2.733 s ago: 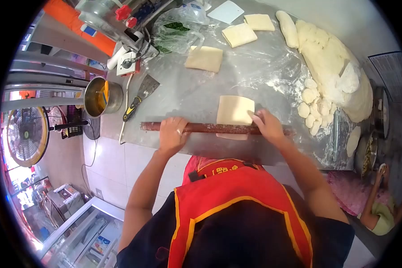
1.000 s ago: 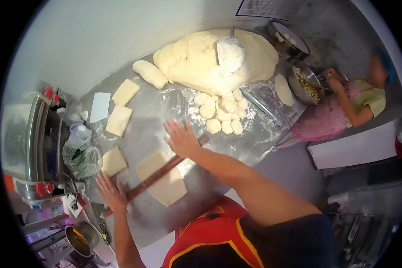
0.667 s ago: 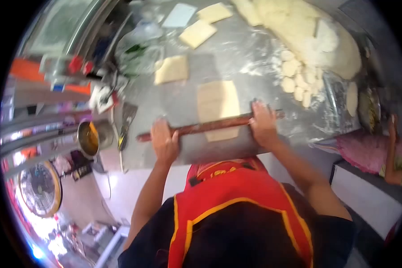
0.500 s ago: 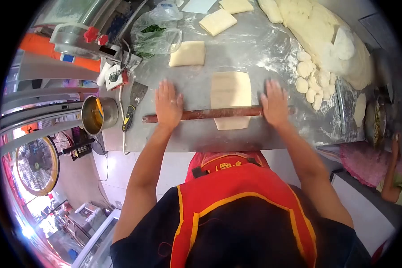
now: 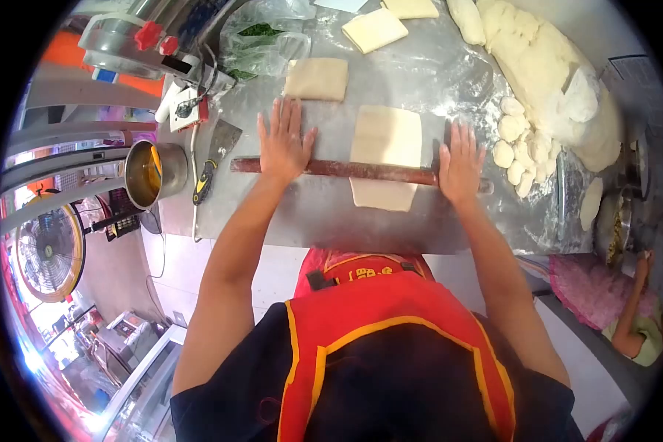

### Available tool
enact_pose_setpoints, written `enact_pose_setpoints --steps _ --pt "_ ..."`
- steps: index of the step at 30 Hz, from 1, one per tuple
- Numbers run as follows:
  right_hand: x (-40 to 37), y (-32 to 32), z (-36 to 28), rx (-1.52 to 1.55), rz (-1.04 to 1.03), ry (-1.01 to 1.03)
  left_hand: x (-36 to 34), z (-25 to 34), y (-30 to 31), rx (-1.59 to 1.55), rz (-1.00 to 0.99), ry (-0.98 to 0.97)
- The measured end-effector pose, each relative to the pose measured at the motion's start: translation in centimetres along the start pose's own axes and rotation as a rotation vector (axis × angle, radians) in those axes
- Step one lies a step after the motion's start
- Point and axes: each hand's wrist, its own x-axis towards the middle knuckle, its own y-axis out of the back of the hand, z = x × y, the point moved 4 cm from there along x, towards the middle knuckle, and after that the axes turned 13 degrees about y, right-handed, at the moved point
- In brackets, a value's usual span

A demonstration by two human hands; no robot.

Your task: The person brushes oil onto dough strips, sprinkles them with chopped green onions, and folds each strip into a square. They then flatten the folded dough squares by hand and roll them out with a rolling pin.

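Note:
A dark red-brown rolling pin (image 5: pixel 368 171) lies crosswise over a flat, pale sheet of dough (image 5: pixel 387 136). My left hand (image 5: pixel 284 144) presses palm-down on the pin's left part, fingers stretched forward and apart. Near the pin's right end, my right hand (image 5: pixel 460 163) rests flat on it with fingers extended. The dough sheet shows on both sides of the pin, longer on the far side. A folded dough piece (image 5: pixel 317 79) lies just beyond my left hand.
More folded dough (image 5: pixel 374 30) sits farther back. Small dough pieces (image 5: pixel 524 144) and a large dough mass (image 5: pixel 530 51) lie right. A scraper (image 5: pixel 215 158), metal pot (image 5: pixel 153 174) and plastic bag of greens (image 5: pixel 264 48) are left. Another person's arm (image 5: pixel 633 309) shows at right.
The rolling pin and both my hands have moved slightly forward over the dough sheet, leaving more dough on the near side. The whole view has also shifted a little.

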Motion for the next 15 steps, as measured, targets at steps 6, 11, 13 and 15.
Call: enact_pose_setpoints --steps 6,11,13,15 --pt "-7.1 1.4 -2.4 0.125 -0.054 0.101 -8.4 -1.2 3.7 -0.37 -0.208 -0.136" --pt "6.3 0.0 -3.7 0.62 0.039 0.203 -7.9 -1.4 2.2 -0.43 -0.395 -0.275" --pt "10.3 -2.2 -5.3 0.628 -0.334 0.056 -8.5 -0.8 4.5 -0.407 -0.456 -0.239" --pt "12.0 -3.2 -6.9 0.612 -0.604 0.178 -10.3 -0.8 6.1 -0.42 -0.395 -0.207"
